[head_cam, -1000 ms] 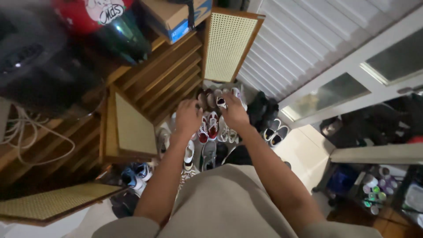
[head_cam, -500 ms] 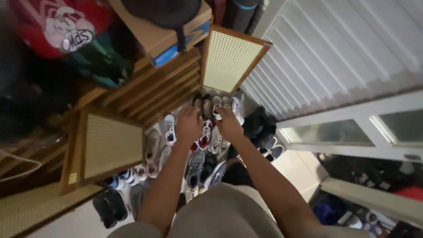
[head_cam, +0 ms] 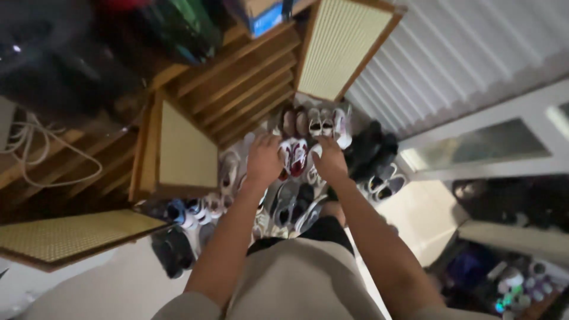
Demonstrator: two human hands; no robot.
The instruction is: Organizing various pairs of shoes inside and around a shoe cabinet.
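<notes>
Hands flank red-white shoe pair (head_cam: 294, 157): left hand (head_cam: 264, 161) gripping left shoe, right hand (head_cam: 329, 163) gripping right shoe.

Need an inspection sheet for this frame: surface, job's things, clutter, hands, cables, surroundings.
Surface: pale floor in front of a wooden cabinet, crowded with shoes.
Job's things: red-and-white shoes between both hands.
Clutter: rows of shoes, including a dark pair and grey pair.
Hands: left hand and right hand lowered onto the shoe pile; grip hidden, cannot tell.
Cables: white cord looped at left on the cabinet.
Surroundings: open woven-panel doors, wooden slat shelves, white ribbed wall, bottles at lower right.
</notes>
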